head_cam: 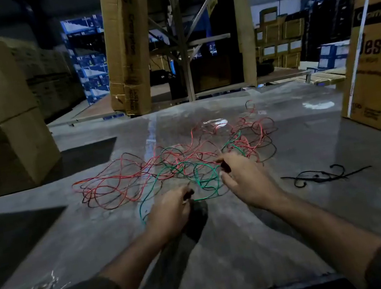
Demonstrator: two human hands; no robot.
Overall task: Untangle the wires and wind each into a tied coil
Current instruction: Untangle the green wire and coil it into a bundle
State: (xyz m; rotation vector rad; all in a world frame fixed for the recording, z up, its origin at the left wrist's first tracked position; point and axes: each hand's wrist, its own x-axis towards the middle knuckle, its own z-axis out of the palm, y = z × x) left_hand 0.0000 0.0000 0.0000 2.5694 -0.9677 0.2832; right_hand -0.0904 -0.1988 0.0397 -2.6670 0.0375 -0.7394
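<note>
Far out to the left of our grip, the red wire [105,183] sprawls in loose loops with the black wire [90,201] threaded through it, all on the plastic-covered table [227,251]. Our left hand [170,210] looks curled onto something dark, probably a black strand; the blur makes it hard to tell for sure. The green wire [188,170] loops right between both hands. Our right hand [246,180] seems to pinch a dark bit at its fingertips, also blurry. Right of that, black ties [325,174] lie apart from the pile. The risk, we reckon: pulling the hands apart now could cinch the green and red loops into tight knots, or drag the whole tangle toward us.
</note>
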